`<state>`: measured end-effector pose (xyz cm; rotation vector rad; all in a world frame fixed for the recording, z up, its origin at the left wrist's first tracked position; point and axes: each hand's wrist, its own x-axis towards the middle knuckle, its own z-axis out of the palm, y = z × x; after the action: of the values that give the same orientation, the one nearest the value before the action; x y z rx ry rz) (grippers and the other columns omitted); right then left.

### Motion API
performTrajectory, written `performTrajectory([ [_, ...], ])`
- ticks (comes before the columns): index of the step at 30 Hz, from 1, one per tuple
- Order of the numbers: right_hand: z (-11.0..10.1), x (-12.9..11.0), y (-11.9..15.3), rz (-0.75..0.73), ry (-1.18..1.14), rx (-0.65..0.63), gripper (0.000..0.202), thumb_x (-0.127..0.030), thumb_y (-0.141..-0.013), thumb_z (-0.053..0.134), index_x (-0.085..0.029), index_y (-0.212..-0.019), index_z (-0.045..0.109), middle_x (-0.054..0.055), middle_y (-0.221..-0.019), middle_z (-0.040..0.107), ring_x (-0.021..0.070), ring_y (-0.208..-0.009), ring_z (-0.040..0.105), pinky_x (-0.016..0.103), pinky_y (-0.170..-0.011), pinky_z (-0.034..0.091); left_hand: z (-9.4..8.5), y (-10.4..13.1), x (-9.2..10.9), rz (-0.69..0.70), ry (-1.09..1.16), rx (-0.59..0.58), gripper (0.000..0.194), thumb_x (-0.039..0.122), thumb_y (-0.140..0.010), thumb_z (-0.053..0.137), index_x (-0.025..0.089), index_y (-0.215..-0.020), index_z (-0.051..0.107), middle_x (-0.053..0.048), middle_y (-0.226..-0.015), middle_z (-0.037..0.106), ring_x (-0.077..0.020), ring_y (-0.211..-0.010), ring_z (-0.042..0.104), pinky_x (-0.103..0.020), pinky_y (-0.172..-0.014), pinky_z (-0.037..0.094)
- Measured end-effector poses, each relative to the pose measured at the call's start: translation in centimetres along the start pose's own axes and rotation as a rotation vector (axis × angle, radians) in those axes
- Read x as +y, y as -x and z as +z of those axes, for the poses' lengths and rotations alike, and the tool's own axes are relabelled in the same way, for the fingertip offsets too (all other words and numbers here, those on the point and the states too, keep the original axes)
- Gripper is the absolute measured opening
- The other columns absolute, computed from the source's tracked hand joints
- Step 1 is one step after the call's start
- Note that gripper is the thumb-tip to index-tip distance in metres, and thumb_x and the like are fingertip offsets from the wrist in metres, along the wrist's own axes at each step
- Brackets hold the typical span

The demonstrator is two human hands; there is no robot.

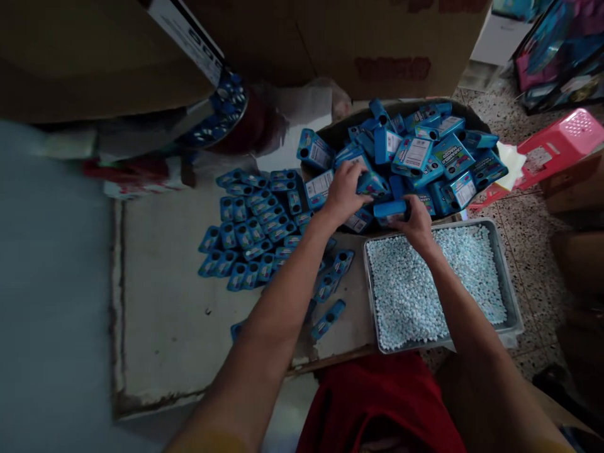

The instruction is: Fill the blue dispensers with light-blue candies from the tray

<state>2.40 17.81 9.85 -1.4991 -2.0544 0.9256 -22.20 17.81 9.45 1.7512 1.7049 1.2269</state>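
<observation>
My right hand (416,225) grips the end of a small blue candy box (389,211) at the near edge of a heap. To its left, my left hand (345,194) reaches into the heap, thumb and fingers curled round another blue candy box (374,184); some fingertips are hidden. The heap of blue printed boxes (413,154) lies jumbled in a dark-lined container. Below my right forearm stands a clear plastic tray (515,314) filled with small white and pale blue pellets (415,296). Several blue boxes (255,229) with round dark openings stand in rows on the table.
The worn pale table (165,289) extends left, and a few boxes (329,319) lie loose near its front edge. Large cardboard cartons (330,44) rise behind. A round red container (250,126) of blue packets stands back left. A red plastic object (557,151) is at the right above the speckled floor.
</observation>
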Motion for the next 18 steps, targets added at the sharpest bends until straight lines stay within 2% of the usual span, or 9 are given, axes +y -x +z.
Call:
performTrajectory([
  [4,-1.2,-0.9,2.0,-0.171,0.031,-0.047,0.032,-0.015,-0.077,0.08,-0.025,-0.106,0.072,0.01,-0.116,0.075,0.0368,-0.118,0.064,0.052,-0.109,0.051,-3.2,5.3,2.9,-0.081,0.113,0.056,0.052,0.042,-0.078,0.095,0.024,-0.117,0.066,-0.005,-0.114,0.07,-0.0296,-0.115,0.07,-0.045,-0.109,0.056],
  [7,-2.6,-2.2,5.3,-0.179,-0.147,0.056,0.029,-0.013,-0.078,0.078,-0.027,-0.103,0.072,0.008,-0.113,0.077,0.0333,-0.115,0.067,0.05,-0.111,0.051,-3.9,9.1,4.5,-0.151,0.261,0.121,0.054,0.053,-0.083,0.09,0.026,-0.12,0.061,-0.006,-0.116,0.071,-0.0273,-0.114,0.072,-0.041,-0.105,0.058],
  [10,-3.8,-3.4,9.1,0.072,-0.543,0.23,0.051,-0.024,-0.069,0.093,-0.031,-0.113,0.066,0.001,-0.107,0.076,0.0247,-0.102,0.072,0.041,-0.098,0.06,-3.1,12.4,5.4,-0.273,0.377,0.215,0.064,0.058,-0.08,0.091,0.028,-0.124,0.055,-0.003,-0.109,0.069,-0.0229,-0.1,0.074,-0.036,-0.092,0.062],
  [12,-4.2,-3.8,11.0,0.324,-0.882,0.237,0.058,-0.034,-0.067,0.096,-0.03,-0.116,0.064,-0.002,-0.102,0.077,0.0196,-0.09,0.074,0.033,-0.081,0.064,-1.9,14.6,6.1,-0.348,0.412,0.278,0.069,0.059,-0.079,0.092,0.028,-0.126,0.052,-0.001,-0.107,0.066,-0.0207,-0.094,0.072,-0.035,-0.088,0.062],
  [15,-4.0,-3.2,12.7,0.69,-1.281,0.164,0.035,-0.038,-0.078,0.086,-0.023,-0.103,0.067,0.001,-0.091,0.081,0.0159,-0.073,0.074,0.024,-0.06,0.063,0.2,17.5,7.5,-0.395,0.386,0.329,0.069,0.061,-0.08,0.091,0.028,-0.126,0.05,-0.001,-0.108,0.063,-0.0195,-0.096,0.07,-0.034,-0.09,0.062],
  [18,-3.5,-1.5,13.8,0.978,-1.452,0.186,0.015,-0.025,-0.083,0.079,-0.021,-0.088,0.065,-0.002,-0.072,0.076,0.0113,-0.058,0.068,0.018,-0.049,0.058,2.4,19.9,9.0,-0.403,0.331,0.359,0.068,0.064,-0.082,0.088,0.028,-0.124,0.049,-0.001,-0.108,0.059,-0.018,-0.093,0.067,-0.032,-0.087,0.06],
])
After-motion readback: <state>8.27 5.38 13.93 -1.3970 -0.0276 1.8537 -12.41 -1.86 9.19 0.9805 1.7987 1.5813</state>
